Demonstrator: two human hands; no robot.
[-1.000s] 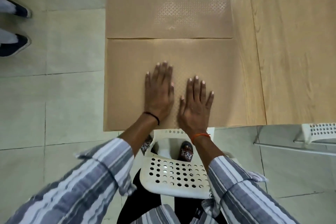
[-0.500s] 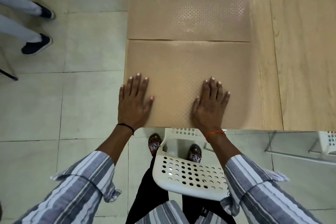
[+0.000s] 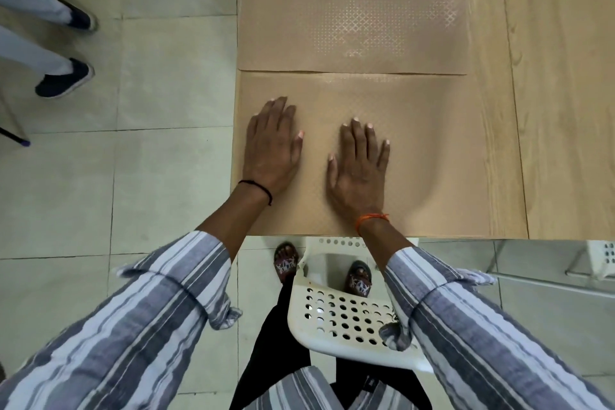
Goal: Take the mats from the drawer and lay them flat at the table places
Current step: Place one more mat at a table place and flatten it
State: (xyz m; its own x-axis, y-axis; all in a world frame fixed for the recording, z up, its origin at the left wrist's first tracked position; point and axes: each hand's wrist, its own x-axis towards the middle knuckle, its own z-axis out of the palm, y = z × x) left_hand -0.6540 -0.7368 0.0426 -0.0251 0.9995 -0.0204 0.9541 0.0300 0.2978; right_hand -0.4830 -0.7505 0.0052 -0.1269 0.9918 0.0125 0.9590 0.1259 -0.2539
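1. Both hands lie flat, palms down, fingers straight and grasping nothing: the left hand [image 3: 271, 146] and the right hand [image 3: 361, 166] press side by side on the near mat [image 3: 432, 150], a gap between them.
2. Toward the body from the hands, striped sleeves [image 3: 466, 326] are rolled up on both forearms; a black band [image 3: 258, 188] circles the left wrist and an orange thread [image 3: 371, 220] the right.
3. Below the wrists, a white perforated chair [image 3: 342, 316] stands at the table edge, with two sandalled feet [image 3: 285, 261] on the tiled floor [image 3: 166, 176] beside and beneath it.
4. Under the hands, the near mat lies on the table [image 3: 562, 110], its near edge along the table edge and its left edge near the table's left side. Right of the right hand, a shallow ripple rises in the mat.
5. Past the fingertips, the far mat [image 3: 349, 10] lies flat, its near edge meeting or slightly lapping the near mat's far edge; which of the two cannot be told.
6. Right of both mats, bare wood shows.
7. Far left of the left hand, another person's legs and dark shoes [image 3: 65, 78] stand on the floor.
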